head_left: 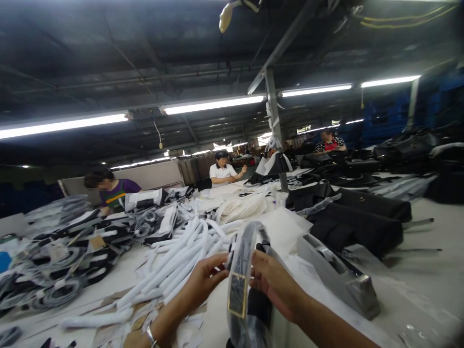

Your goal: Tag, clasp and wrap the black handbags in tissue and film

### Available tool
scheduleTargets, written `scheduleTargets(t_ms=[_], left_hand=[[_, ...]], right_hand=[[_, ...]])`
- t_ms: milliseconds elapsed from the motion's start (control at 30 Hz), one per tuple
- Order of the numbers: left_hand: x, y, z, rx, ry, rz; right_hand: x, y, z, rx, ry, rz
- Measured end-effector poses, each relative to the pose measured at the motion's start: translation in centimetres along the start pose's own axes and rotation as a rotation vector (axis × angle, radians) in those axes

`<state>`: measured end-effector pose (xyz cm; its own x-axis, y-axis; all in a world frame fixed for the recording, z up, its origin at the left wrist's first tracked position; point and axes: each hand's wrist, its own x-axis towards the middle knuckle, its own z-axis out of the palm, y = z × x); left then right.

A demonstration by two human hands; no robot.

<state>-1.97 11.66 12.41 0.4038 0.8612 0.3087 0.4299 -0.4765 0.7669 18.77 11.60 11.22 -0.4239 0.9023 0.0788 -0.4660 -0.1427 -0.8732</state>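
1. I have the plastic-wrapped strap [242,253] at the lower centre of the frame, bent into an upright arch, its gold rectangular buckle [237,295] facing my camera.
2. The left hand [205,280] pinches the strap's left edge between thumb and fingers; a silver bangle [151,335] circles that wrist.
3. The right hand [277,285] grasps the opposite edge with bent fingers (some fingertips are hidden from me).
4. White tubes [184,263] lie heaped left of centre; wrapped coils [60,290] pile up at lower left.
5. Right of centre, I see black bags [357,222].
6. Co-workers in purple sleeves [132,186] and a white shirt [222,173] appear mid-left and mid-frame.
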Motion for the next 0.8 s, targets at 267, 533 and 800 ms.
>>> scheduleTargets(t_ms=[267, 533, 800], left_hand=[[-1.5, 1.9, 1.2, 0.0, -0.041, 0.057], [-1.5, 8.4, 0.5, -0.416, 0.2, -0.235], [-1.2, 11.2, 1.0, -0.416, 0.119, -0.257]], right_hand=[[-1.7, 0.6, -0.6, 0.007, 0.063, 0.025], [-2.8, -1.4, 0.0, -0.206, 0.125, -0.143], [-4.0, -3.1, 1.8, -0.144, 0.042, -0.123]])
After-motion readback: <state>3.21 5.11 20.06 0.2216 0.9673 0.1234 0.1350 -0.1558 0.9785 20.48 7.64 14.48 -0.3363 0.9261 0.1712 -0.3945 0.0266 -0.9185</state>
